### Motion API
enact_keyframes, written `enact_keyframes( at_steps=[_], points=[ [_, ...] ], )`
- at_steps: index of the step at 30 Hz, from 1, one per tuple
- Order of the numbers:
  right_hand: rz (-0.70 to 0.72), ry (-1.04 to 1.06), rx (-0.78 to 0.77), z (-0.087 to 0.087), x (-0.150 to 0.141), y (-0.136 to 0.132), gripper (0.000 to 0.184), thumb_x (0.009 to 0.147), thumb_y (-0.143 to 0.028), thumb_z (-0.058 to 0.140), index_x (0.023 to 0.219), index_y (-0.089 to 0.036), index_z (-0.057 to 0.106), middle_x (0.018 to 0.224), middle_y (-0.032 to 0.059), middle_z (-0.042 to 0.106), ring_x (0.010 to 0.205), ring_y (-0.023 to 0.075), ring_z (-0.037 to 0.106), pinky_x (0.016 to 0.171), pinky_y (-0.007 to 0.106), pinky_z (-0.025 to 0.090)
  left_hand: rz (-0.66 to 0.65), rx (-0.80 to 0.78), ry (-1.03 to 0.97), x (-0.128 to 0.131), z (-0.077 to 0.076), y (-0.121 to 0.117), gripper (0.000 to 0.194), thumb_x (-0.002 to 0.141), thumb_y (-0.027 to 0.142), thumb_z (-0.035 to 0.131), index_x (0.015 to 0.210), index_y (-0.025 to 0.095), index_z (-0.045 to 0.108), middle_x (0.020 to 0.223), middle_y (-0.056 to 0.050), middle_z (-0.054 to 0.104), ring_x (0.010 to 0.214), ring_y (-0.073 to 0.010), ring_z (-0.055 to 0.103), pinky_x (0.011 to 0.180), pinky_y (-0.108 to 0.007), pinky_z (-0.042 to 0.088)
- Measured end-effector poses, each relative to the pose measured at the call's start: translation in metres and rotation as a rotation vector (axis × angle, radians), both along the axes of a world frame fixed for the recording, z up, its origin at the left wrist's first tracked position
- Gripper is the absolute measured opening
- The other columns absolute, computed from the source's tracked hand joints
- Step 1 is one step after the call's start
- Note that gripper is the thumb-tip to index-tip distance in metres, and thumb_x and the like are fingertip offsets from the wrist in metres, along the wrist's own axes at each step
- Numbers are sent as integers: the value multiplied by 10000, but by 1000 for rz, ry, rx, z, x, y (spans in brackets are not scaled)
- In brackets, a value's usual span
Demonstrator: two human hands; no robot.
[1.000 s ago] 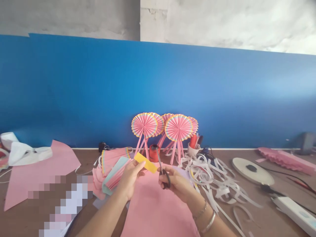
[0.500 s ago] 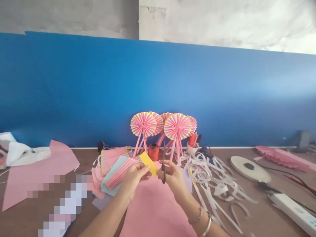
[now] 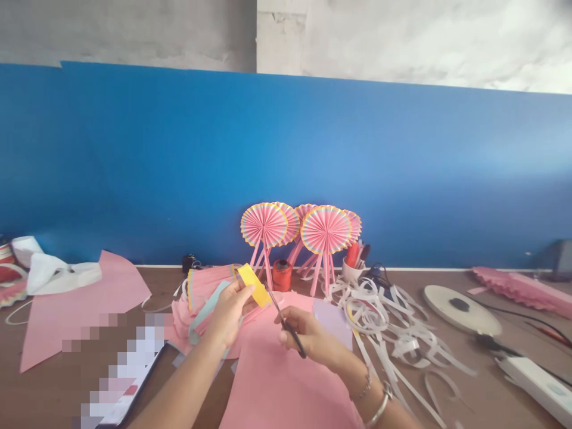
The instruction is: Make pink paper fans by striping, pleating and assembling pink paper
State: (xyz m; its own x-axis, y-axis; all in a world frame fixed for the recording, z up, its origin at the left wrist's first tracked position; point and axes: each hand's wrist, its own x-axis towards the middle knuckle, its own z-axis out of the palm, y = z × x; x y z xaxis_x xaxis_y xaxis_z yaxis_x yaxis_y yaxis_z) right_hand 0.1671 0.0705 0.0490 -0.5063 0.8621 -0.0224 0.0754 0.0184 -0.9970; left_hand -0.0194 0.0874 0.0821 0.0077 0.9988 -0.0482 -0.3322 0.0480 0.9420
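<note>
My left hand (image 3: 232, 307) pinches a yellow paper strip (image 3: 254, 285) near its middle, holding it slanted above the table. In my right hand (image 3: 308, 336) are dark scissors (image 3: 288, 326), fingers around the handles. Their blades point up and left, with the tips at the strip's right edge; whether they touch the paper I cannot tell. Beneath both hands lies a large pink paper sheet (image 3: 286, 387). Folded pink paper with a striped edge (image 3: 210, 286) and a light blue sheet (image 3: 208, 310) lie behind my left hand, partly hidden by it.
Several pleated pink round fans (image 3: 326, 229) lean by the blue partition (image 3: 179, 155). A red spool (image 3: 281, 277) and a white cup of pens (image 3: 353, 271) stand near them. Curled white strips (image 3: 379, 322) heap on the right, beside a round pale disc (image 3: 462, 310) and a power strip (image 3: 540, 381).
The scissors have swung from upright to slanting left, their tips now at the yellow strip. My right hand has moved down and away from the strip; my left hand has shifted slightly left.
</note>
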Motion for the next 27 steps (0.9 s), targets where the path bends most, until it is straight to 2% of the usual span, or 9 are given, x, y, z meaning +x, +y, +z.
enact_keyframes(
  at_steps=[7,21,27],
  points=[
    [0,-44,-29,4,-2,-2,420,679,-501,694,902,-174,554,569,-32,564,505,100,506,472,210,350,10,0,14,0,-5,2,325,638,357,708,850,138,593,860,-85,716,814,-236,683,708,-310,525],
    [-37,-51,-24,-7,-1,1,314,708,-387,682,918,-171,592,537,-48,562,466,89,514,456,198,375,1,-3,18,1,2,-2,347,613,385,726,828,131,629,864,-96,723,828,-254,681,736,-336,522],
    [-67,-79,-20,-6,-3,0,294,696,-365,681,903,-173,601,521,-54,552,461,96,516,448,202,374,-11,-6,11,2,2,-1,332,621,381,728,818,131,634,864,-94,724,837,-249,678,758,-336,517]
  ],
)
